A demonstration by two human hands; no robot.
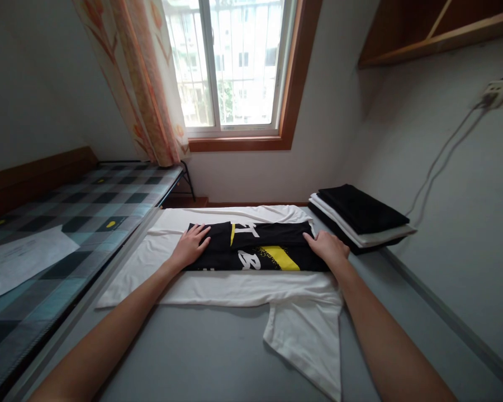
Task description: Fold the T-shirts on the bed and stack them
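Observation:
A black cloth with white lettering and a yellow stripe (218, 257) lies folded into a long strip across a white shirt (218, 290). The shirt is spread on the grey table (201, 346), one sleeve pointing toward me at the right. My left hand (190, 245) rests on the strip's left end, fingers apart and laid over the fabric. At the right end is my right hand (327, 247), its thumb on the black cloth and its other fingers curled at the far side, partly hidden.
A stack of folded black and white clothes (360, 215) stands at the table's back right, by the wall. At left, a checked bed (121, 195) holds white papers (29, 259). A wooden shelf (444, 44) hangs upper right.

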